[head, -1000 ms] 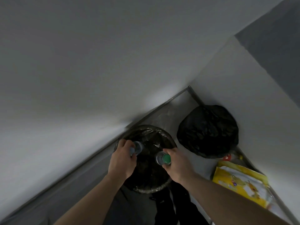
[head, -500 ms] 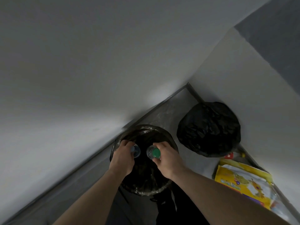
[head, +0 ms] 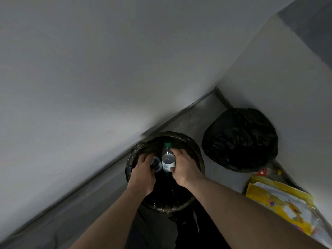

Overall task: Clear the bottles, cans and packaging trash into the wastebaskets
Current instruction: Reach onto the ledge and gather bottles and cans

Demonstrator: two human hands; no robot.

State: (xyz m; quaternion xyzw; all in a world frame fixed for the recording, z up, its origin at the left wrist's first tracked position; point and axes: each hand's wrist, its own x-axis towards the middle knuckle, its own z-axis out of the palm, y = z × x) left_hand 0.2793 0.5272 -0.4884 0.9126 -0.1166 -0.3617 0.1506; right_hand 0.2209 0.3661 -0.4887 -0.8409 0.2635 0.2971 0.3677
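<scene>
Both hands are reaching over the mouth of a round wastebasket lined with a crinkled black plastic bag (head: 198,155), which is standing on the floor against the wall. The right hand (head: 183,167) is grasping a clear plastic bottle with a green cap and a pale label (head: 168,159); its grip is wrapping the bottle's right side, thumb at the base and fingertips near the shoulder, so the bottle is lying tilted with its cap pointing away from the wrist, over the dark opening. The left hand (head: 142,174) is holding a second clear bottle, seen end-on and blurred (head: 156,164), with its grip curling over the bottle from the left; that bottle is sitting just left of the green-capped one, nearly touching it. Judging by this, the step in hand is dropping both bottles into the bin, and the next move calls for loosening both grips so they fall inside the rim. Right of the right grip, a second bin covered in black plastic (head: 240,139) is standing apart, and nearer the person a yellow printed packaging bag (head: 280,200) is lying on the floor, probably next to clear.
</scene>
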